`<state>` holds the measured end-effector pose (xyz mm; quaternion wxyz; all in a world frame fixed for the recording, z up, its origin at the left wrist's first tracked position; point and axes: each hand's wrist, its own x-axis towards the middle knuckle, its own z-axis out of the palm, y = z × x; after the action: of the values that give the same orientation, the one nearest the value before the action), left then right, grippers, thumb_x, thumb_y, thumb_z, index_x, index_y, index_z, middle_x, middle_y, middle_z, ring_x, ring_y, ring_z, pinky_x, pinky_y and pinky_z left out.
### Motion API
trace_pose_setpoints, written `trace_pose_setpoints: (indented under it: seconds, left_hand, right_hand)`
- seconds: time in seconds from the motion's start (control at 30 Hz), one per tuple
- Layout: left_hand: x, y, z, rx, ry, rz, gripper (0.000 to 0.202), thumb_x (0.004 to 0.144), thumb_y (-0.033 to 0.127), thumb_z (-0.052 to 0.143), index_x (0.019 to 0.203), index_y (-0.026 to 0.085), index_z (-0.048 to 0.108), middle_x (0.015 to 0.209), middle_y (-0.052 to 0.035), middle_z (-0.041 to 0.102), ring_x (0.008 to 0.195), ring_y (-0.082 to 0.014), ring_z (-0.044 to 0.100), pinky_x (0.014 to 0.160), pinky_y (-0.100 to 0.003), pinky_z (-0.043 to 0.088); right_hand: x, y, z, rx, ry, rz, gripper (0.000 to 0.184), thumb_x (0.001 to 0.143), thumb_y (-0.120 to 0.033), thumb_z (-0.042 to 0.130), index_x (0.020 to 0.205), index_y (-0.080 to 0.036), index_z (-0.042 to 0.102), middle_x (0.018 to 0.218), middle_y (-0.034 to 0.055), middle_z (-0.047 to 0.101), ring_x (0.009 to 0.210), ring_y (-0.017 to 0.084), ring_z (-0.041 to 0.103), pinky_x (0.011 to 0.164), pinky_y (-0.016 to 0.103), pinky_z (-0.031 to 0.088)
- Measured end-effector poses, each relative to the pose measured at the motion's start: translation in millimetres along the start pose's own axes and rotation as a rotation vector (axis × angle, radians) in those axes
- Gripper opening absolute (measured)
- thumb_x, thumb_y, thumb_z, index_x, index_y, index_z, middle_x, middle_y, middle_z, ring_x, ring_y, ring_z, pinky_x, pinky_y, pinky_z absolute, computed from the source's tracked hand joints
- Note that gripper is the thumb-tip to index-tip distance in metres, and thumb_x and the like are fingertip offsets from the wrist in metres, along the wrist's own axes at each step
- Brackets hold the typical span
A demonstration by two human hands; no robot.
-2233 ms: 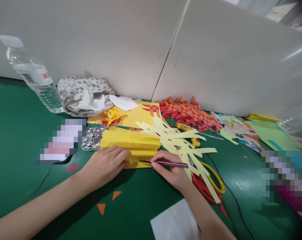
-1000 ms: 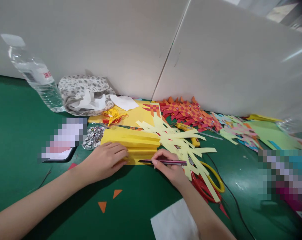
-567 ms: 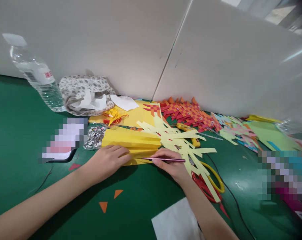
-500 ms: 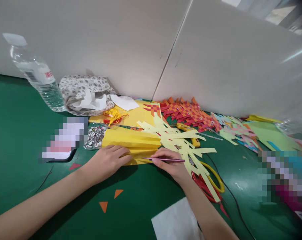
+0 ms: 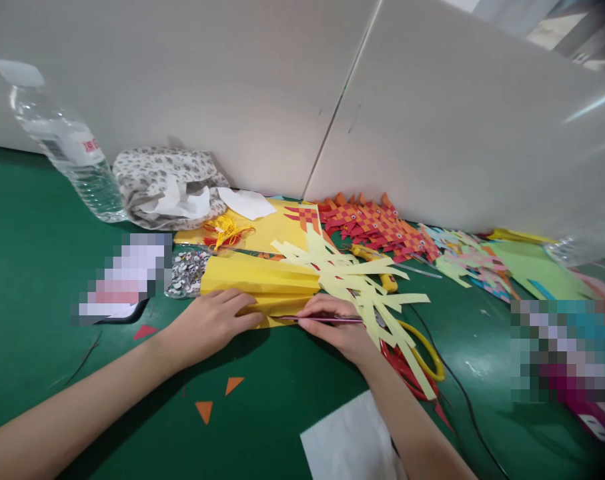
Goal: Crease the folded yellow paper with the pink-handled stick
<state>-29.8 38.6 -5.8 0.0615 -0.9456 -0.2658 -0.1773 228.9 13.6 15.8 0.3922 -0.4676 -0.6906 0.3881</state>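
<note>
A folded yellow paper lies on the green table. My left hand rests flat on its near left part, fingers stretched out and pressing it down. My right hand pinches a thin purple pencil, which lies nearly level with its tip at the paper's near edge. Pale yellow paper strips fan out just right of the folded paper, partly over my right hand's far side.
Scissors with a yellow and a red handle lie right of my right wrist. Woven red-orange paper fish are piled by the white wall. A water bottle, patterned cloth, googly eyes and a white sheet are around.
My right hand and the pencil have shifted slightly up and onto the paper's near edge. My left hand has stayed pressed on the paper.
</note>
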Motion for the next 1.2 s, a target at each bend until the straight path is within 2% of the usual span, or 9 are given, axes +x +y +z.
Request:
trace_pose_setpoints:
  seconds: [0.27, 0.53, 0.8, 0.93, 1.03, 1.2]
  left_hand:
    - [-1, 0, -1.2, 0.027, -0.026, 0.0, 0.022, 0.09, 0.017, 0.054, 0.108, 0.027, 0.063, 0.101, -0.005, 0.065, 0.089, -0.0214, 0.062, 0.069, -0.03, 0.051]
    - [-2, 0, -0.7, 0.014, -0.001, 0.008, 0.021, 0.093, 0.019, 0.05, 0.107, 0.027, 0.064, 0.1, -0.0053, 0.064, 0.089, -0.0196, 0.061, 0.07, -0.028, 0.049]
    - [-2, 1, -1.6, 0.033, -0.016, 0.012, 0.024, 0.091, 0.016, 0.051, 0.108, 0.027, 0.063, 0.102, -0.0052, 0.065, 0.09, -0.0218, 0.062, 0.07, -0.031, 0.05]
    - [-3, 2, -2.7, 0.032, -0.039, 0.002, 0.023, 0.091, 0.016, 0.052, 0.109, 0.028, 0.062, 0.101, -0.0047, 0.064, 0.089, -0.0219, 0.061, 0.069, -0.031, 0.05]
    - [-2, 2, -3.1, 0.022, -0.045, -0.005, 0.022, 0.091, 0.017, 0.052, 0.108, 0.028, 0.062, 0.101, -0.0041, 0.064, 0.088, -0.0211, 0.061, 0.067, -0.029, 0.049]
    - [-1, 1, -2.6, 0.009, -0.047, -0.005, 0.021, 0.091, 0.018, 0.053, 0.108, 0.027, 0.062, 0.101, -0.0038, 0.064, 0.089, -0.0212, 0.061, 0.068, -0.03, 0.049]
  right_hand:
    - [-1, 10, -7, 0.072, 0.033, 0.064, 0.002, 0.073, -0.022, 0.074, 0.074, -0.02, 0.074, 0.075, 0.0034, 0.068, 0.067, 0.015, 0.063, 0.059, 0.026, 0.048]
    - [-1, 13, -13, 0.061, 0.074, 0.103, 0.005, 0.07, -0.025, 0.074, 0.07, -0.02, 0.074, 0.071, 0.0026, 0.066, 0.064, 0.015, 0.06, 0.056, 0.026, 0.046]
    - [0, 14, -22, 0.062, 0.081, 0.083, 0.005, 0.069, -0.023, 0.073, 0.066, -0.019, 0.07, 0.068, 0.002, 0.066, 0.061, 0.015, 0.059, 0.054, 0.026, 0.044]
    - [-1, 8, -20, 0.034, 0.08, 0.058, 0.007, 0.072, -0.025, 0.071, 0.069, -0.019, 0.07, 0.068, 0.0019, 0.066, 0.062, 0.015, 0.059, 0.055, 0.026, 0.044]
    - [-3, 1, -15, -0.042, 0.121, 0.045, 0.015, 0.077, -0.032, 0.07, 0.069, -0.02, 0.07, 0.065, 0.0019, 0.066, 0.061, 0.015, 0.059, 0.054, 0.026, 0.044]
    - [-8, -7, -4, -0.128, 0.175, 0.154, 0.034, 0.083, -0.045, 0.064, 0.062, -0.019, 0.067, 0.046, -0.0012, 0.055, 0.041, 0.011, 0.048, 0.039, 0.023, 0.035]
